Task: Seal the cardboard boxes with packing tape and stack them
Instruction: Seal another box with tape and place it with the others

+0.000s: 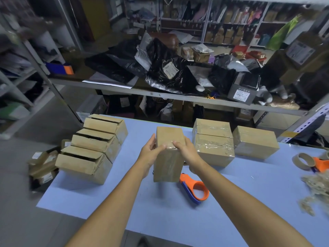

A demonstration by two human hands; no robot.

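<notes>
Both hands are wrapped around one small cardboard box, stood on end near the middle of the table. The left hand cups its left side with the thumb over the top edge, and the right hand clamps the right side, fingers curled over a glossy strip of clear tape on the upper edge. I can't tell whether the bottom edge rests on the table or sits just off it.

The cardboard is plain matte brown and a bit scuffed. To the left are three unsealed boxes in a row, flaps popped up and not taped. To the right sits a stack of two taped boxes, shiny and crinkly with tape, and just beside it another sealed box.

An orange and blue tape dispenser lies flat on the table just right of the held box. A second dispenser with a bare cardboard core is at the far right edge, near a pile of crumpled brown paper scraps.

The tabletop is a smooth pale blue sheet. Behind it there's a metal shelf heaped with black plastic mailer bags, and more racks of boxes further back.
</notes>
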